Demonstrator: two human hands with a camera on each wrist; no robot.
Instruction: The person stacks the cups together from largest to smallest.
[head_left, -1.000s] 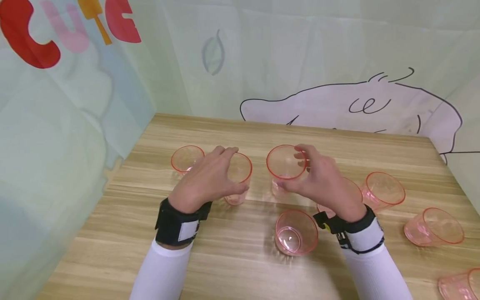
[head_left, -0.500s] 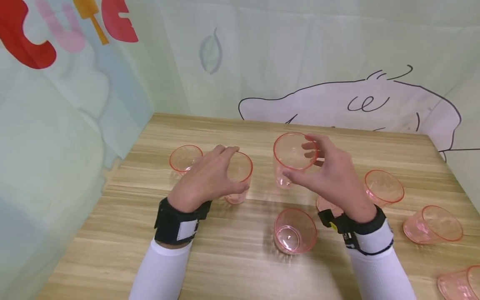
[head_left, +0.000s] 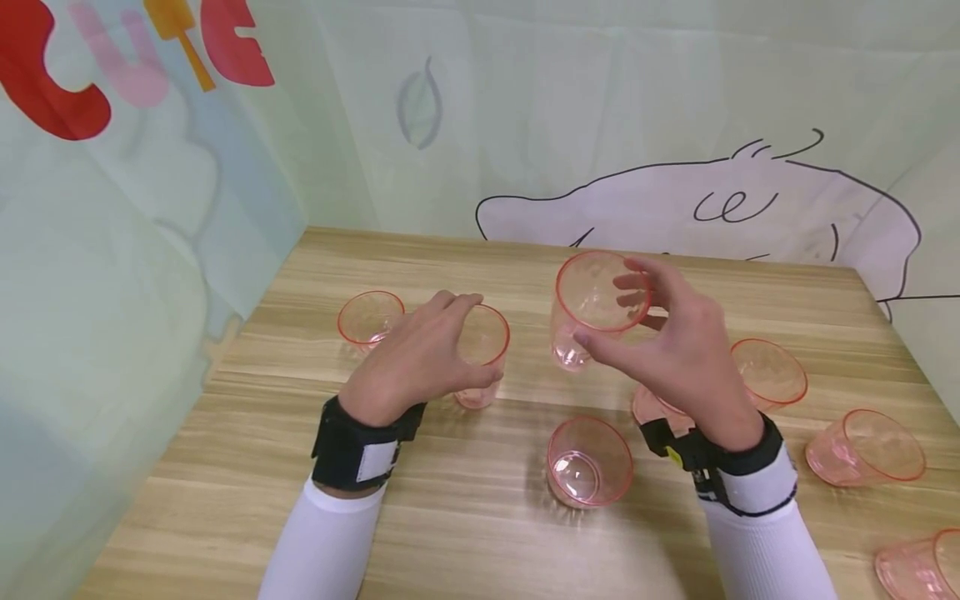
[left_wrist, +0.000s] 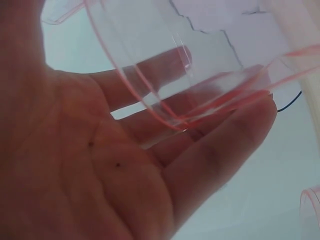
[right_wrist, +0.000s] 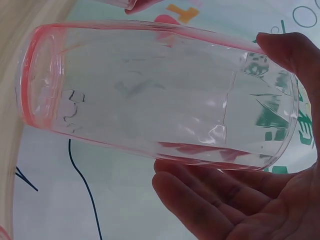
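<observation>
My right hand point(head_left: 684, 346) grips a clear pink-tinted cup point(head_left: 588, 304) between thumb and fingers near its red rim, and the cup is raised upright, close over the table. In the right wrist view, the thumb presses one side of this cup point(right_wrist: 145, 95) and the fingers lie along the other. My left hand point(head_left: 412, 358) holds a second such cup point(head_left: 483, 337) near the rim, its fingers curving behind the wall and its thumb in front. Part of that cup point(left_wrist: 150, 65) shows in the left wrist view. Just left of this hand stands another cup point(head_left: 371, 318), partly hidden.
An upright cup point(head_left: 589, 462) stands nearer to me on the wooden table point(head_left: 442, 517). Right of it are several more cups, one point(head_left: 652, 408) partly behind my right wrist, others point(head_left: 866, 450) tilted or lying toward the right edge. A printed cloth point(head_left: 600, 100) hangs behind the table.
My right hand has lifted its cup and moved it slightly right and away from me. The left hand and its cup have stayed nearly in place.
</observation>
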